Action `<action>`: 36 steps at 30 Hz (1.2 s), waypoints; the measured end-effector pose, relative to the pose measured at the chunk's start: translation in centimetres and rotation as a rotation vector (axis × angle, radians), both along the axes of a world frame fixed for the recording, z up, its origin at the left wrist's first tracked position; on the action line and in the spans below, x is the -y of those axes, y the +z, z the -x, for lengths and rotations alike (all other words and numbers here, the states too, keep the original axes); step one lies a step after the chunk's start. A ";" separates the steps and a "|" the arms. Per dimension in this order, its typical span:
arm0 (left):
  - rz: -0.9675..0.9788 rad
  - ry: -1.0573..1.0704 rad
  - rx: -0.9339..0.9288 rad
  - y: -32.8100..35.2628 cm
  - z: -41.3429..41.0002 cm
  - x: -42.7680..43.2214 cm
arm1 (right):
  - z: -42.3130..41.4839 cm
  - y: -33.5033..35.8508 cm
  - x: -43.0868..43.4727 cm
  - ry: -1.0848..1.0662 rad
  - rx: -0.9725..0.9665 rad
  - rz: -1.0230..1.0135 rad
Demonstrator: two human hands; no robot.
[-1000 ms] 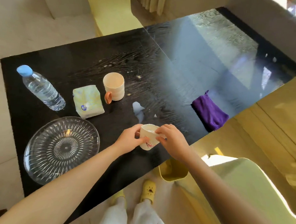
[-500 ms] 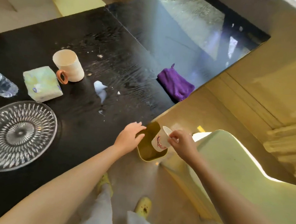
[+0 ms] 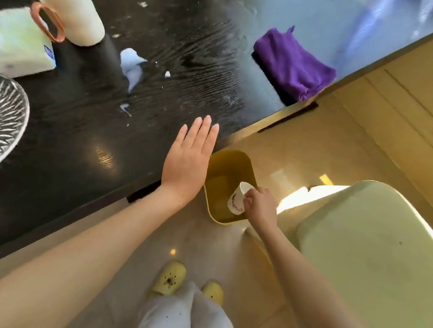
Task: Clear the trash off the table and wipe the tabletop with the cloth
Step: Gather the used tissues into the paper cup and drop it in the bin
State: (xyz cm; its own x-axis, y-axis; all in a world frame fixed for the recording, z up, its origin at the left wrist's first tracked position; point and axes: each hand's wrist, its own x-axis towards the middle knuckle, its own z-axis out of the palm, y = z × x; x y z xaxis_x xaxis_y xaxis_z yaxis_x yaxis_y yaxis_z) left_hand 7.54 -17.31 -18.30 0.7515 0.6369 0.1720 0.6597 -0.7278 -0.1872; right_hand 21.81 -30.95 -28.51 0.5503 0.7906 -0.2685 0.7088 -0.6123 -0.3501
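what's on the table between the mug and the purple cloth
In the head view, a crumpled white tissue and small white scraps lie on the dark table between the mug and the purple cloth.

Beige polished floor [image 3: 230, 260], few bright glare spots. Pale green chair seat [image 3: 371, 259] at right, sunlit strip along its edge. Wood-tone panelling [image 3: 401, 103] upper right. Dark wood-grain table [image 3: 86, 137], far end glossy, reflecting bluish window light.
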 end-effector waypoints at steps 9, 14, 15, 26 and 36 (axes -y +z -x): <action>-0.221 -0.051 0.190 -1.8 -0.2 -0.6 | 2.1 -13.4 -2.4 -0.061 0.008 0.100; -0.262 -0.061 0.200 -1.7 -0.3 -0.5 | 2.3 -17.0 -3.4 0.044 -0.008 0.243; -0.261 -0.057 0.201 -1.7 -0.2 -0.5 | 2.3 -17.4 -3.4 0.054 -0.029 0.271; -0.107 -0.010 0.109 0.1 -0.3 -0.3 | 0.4 -11.0 -2.1 0.114 -0.151 0.397; 0.330 0.012 -0.122 4.8 -0.1 0.3 | -0.7 1.1 -1.0 0.108 -0.171 0.346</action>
